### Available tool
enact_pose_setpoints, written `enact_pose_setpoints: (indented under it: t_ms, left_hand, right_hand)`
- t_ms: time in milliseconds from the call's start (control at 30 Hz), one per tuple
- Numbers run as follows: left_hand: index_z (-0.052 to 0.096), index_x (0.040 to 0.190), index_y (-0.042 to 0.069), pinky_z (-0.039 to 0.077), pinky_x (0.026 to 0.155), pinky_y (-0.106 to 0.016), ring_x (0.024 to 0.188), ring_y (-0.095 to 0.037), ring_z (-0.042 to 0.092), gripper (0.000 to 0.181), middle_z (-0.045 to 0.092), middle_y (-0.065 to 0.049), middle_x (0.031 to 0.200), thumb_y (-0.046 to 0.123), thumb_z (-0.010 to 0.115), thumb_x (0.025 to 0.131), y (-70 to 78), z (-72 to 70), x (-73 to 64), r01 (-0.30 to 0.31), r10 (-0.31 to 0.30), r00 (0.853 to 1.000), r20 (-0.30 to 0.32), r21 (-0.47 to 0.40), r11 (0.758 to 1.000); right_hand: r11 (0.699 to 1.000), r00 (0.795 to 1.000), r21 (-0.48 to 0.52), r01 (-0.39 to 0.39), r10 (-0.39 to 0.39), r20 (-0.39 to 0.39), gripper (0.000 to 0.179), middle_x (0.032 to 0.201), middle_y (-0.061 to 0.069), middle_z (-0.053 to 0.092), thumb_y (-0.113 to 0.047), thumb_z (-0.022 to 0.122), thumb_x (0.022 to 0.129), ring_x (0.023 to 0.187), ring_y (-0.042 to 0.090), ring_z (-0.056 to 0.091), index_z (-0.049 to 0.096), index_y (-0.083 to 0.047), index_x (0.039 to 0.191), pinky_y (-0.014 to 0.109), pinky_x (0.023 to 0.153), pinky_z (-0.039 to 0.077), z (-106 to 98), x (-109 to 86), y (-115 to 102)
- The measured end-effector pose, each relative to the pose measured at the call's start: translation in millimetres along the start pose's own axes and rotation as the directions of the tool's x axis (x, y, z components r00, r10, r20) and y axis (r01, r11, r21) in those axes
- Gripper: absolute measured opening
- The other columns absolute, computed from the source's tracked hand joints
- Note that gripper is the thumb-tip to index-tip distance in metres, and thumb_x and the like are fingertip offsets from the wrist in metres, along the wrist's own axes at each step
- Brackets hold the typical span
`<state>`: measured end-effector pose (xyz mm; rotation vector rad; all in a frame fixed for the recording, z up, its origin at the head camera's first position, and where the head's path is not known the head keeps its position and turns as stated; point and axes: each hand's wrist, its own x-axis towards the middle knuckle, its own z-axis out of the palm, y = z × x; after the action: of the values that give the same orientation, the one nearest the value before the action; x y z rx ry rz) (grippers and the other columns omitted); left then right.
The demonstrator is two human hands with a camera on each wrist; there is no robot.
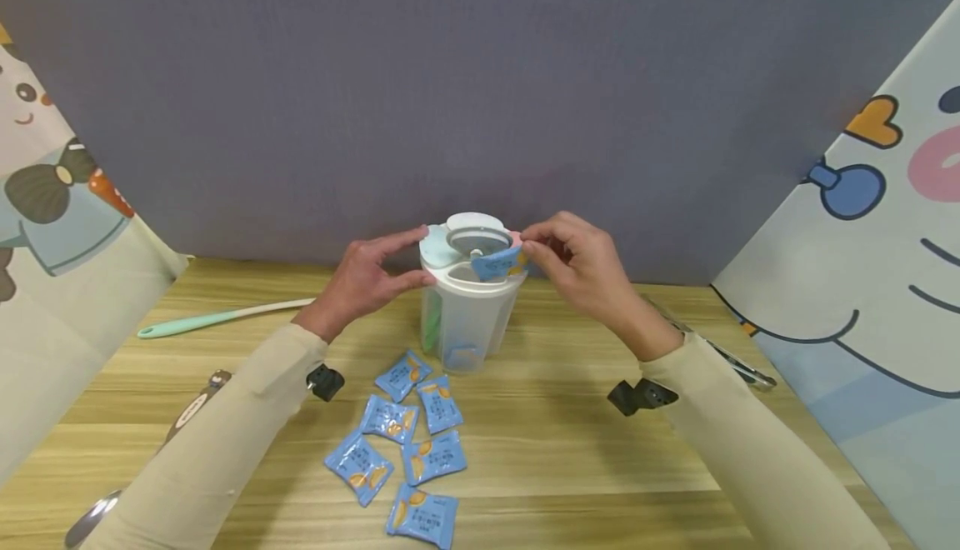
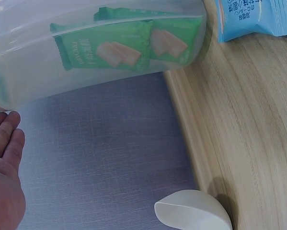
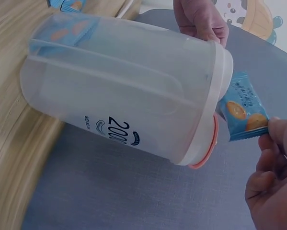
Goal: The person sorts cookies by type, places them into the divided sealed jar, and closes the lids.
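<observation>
A translucent divided storage container [image 1: 480,317] stands upright, its white flap [image 1: 477,233] raised over a front opening. My right hand [image 1: 581,262] pinches one end of a blue biscuit packet [image 3: 244,108] between thumb and fingers. The packet's other end is at that opening. With fingers extended, my left hand [image 1: 367,279] touches the left side of the lid, thumb nearer the front. One blue packet [image 1: 462,357] lies at the bottom of the front compartment. Green packets [image 2: 105,45] fill part of the left compartment.
Several loose blue packets [image 1: 390,419] lie in front of the container. A mint-handled utensil [image 1: 187,323] is on the left, with a brown-handled one [image 1: 187,412] nearer me. Metal tongs [image 1: 738,362] lie by my right forearm. A grey panel [image 1: 480,100] stands behind.
</observation>
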<state>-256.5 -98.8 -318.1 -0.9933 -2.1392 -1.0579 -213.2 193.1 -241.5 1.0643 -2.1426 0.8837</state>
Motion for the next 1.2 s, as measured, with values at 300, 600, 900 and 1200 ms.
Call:
enact_pose_setpoints:
  t_ms: [300,600,900,1200]
  left_hand:
    - [0.060,0.128,0.006,0.045,0.093,-0.042,0.113,-0.026,0.056,0.065,0.059,-0.009,0.125,0.024,0.084,0.070,0.9,-0.2,0.4,-0.012,0.012,1.000,-0.008,-0.001,1.000]
    - [0.061,0.126,0.005,0.047,0.092,-0.039,0.111,-0.025,0.058,0.063,0.061,-0.009,0.122,0.032,0.081,0.073,-2.7,1.1,1.0,-0.047,0.046,0.998,-0.037,-0.013,0.999]
    - [0.061,0.127,0.005,0.046,0.092,-0.040,0.112,-0.024,0.058,0.063,0.061,-0.008,0.123,0.024,0.084,0.071,-2.2,0.8,0.0,-0.033,0.032,0.999,-0.031,-0.025,0.999]
    - [0.060,0.127,0.005,0.046,0.093,-0.041,0.113,-0.025,0.057,0.064,0.060,-0.008,0.124,0.021,0.084,0.070,-0.9,1.0,-0.1,-0.025,0.024,1.000,-0.019,-0.032,0.999]
  right_hand:
    - [1.000,1.000,0.020,-0.019,0.019,0.006,0.008,0.076,-0.001,0.057,-0.001,0.068,0.086,0.057,0.010,0.044,0.070,-0.001,0.094,0.020,0.047,0.035,6,2.3,-2]
    - [1.000,1.000,0.010,0.013,-0.013,0.010,0.009,0.076,0.000,0.057,0.002,0.069,0.085,0.055,0.010,0.043,0.070,0.000,0.094,0.021,0.047,0.035,8,2.1,-3]
    - [1.000,1.000,0.010,0.003,-0.003,0.013,0.007,0.074,-0.001,0.055,0.001,0.069,0.085,0.056,0.011,0.044,0.070,-0.001,0.092,0.021,0.047,0.035,8,3.9,-5]
    - [1.000,0.997,0.013,0.006,-0.007,0.072,0.011,0.077,-0.001,0.058,-0.002,0.074,0.081,0.054,0.014,0.042,0.070,0.001,0.091,0.024,0.046,0.033,14,-0.4,-1]
